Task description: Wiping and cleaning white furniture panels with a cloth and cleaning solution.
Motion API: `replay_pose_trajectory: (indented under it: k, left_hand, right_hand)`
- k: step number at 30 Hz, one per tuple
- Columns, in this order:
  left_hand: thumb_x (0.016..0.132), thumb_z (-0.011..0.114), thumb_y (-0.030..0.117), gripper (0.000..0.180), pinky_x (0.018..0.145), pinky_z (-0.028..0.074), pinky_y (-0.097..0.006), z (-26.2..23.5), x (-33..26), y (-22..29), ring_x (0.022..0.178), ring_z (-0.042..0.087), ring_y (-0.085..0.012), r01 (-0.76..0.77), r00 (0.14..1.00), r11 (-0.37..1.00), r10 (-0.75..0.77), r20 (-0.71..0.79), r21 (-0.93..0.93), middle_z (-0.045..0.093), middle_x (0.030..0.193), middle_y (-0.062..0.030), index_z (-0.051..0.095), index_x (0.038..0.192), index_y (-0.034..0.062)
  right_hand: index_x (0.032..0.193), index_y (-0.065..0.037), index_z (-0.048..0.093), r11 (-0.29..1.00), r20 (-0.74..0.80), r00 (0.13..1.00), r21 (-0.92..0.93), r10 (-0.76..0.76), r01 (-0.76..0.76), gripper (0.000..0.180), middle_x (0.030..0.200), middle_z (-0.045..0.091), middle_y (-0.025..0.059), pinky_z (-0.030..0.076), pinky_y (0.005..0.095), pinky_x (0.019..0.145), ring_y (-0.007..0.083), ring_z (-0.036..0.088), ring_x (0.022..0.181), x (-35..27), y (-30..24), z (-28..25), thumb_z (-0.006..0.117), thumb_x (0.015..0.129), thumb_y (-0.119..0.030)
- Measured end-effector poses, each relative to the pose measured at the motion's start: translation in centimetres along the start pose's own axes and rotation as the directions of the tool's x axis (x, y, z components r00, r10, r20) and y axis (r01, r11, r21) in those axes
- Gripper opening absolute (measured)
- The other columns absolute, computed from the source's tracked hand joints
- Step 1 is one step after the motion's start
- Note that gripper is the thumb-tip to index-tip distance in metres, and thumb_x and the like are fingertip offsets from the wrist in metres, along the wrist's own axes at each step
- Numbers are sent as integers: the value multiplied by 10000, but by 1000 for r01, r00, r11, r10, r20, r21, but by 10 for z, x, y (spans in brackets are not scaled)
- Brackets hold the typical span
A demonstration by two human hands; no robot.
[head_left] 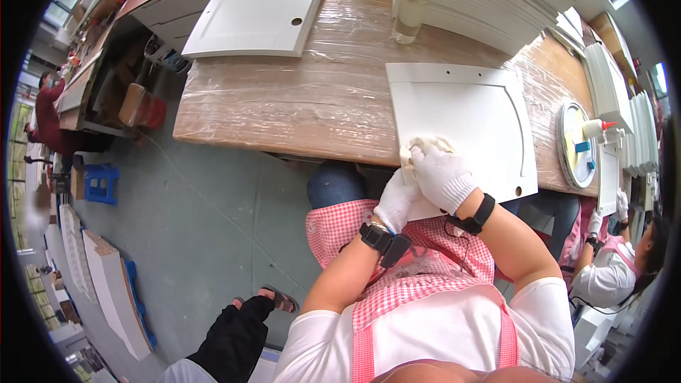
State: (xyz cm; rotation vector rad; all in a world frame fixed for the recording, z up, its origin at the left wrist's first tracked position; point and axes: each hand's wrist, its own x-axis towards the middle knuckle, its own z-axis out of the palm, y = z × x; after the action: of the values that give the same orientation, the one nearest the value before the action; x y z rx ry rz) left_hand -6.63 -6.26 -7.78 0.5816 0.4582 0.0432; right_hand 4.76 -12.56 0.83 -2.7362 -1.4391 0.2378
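Note:
A white cabinet door panel (pixel 477 99) with a curved groove and small round holes lies in front of me, over the table's near edge. At its near left part, my right hand (pixel 443 179) in a white knitted glove is closed on a crumpled cream cloth (pixel 434 144). My left hand (pixel 399 200), gloved too, meets it at the panel's left edge. Its fingers curl up against the cloth's lower end, partly hidden by the right hand. Both wrists carry dark strapped devices.
The film-wrapped table (pixel 284 110) bears another white panel (pixel 255 10), a bottle of pale liquid (pixel 411 10), stacked white panels (pixel 489 0) and a round lid (pixel 576 159) with a glue bottle (pixel 596 128). A gloved co-worker (pixel 610 269) sits at right; another person's sandalled foot (pixel 284 301) shows at lower left.

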Motion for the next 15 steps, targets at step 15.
replay_pose_trajectory:
  k: [15]
  left_hand:
    - [895,718,113,361,788,564,-346,-10,12,-26,917,680,-197,21,997,623,43,-62,782,685,1062,-90,576,1207,1]
  right_hand:
    - [1116,-74,655,999,24,999,-26,39,-38,233,1134,668,116,551,432,857,368,682,976,37,17,-3,623,935,-217]
